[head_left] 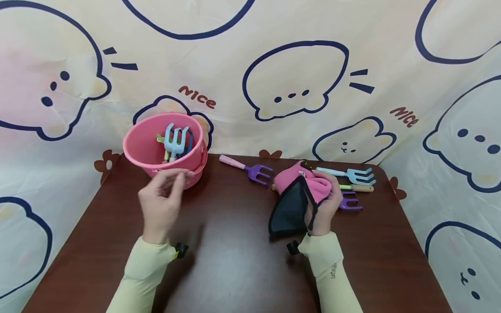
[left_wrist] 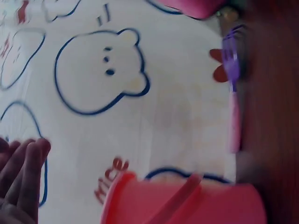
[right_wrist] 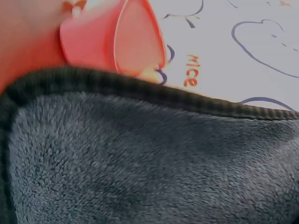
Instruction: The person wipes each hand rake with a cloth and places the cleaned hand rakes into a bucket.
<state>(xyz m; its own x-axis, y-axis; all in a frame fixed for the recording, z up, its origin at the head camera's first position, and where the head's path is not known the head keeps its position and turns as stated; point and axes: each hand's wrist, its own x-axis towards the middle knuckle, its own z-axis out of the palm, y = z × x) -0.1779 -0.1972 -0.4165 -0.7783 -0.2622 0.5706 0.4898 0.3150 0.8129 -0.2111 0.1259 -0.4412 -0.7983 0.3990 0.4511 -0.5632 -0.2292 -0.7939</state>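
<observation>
My right hand (head_left: 325, 214) grips a cloth with a pink side and a dark grey side (head_left: 290, 208), edged in black. In the right wrist view the fuzzy grey side of the cloth (right_wrist: 140, 158) hides the fingers. My left hand (head_left: 160, 206) is in front of a pink bucket (head_left: 156, 158), its fingers loosely bent and holding nothing. In the left wrist view, those fingers (left_wrist: 29, 168) show at the left, apart from the bucket (left_wrist: 224, 205). Inside the bucket stand a light blue toy rake (head_left: 175, 141) and other small tools, partly hidden.
A purple fork with a pink handle (head_left: 258, 173) lies between the bucket and the cloth. Right of the cloth lie a light blue rake (head_left: 358, 175), a wooden-handled tool (head_left: 362, 188) and another purple fork (head_left: 349, 202). A patterned curtain (head_left: 235, 78) hangs behind the brown table (head_left: 235, 269).
</observation>
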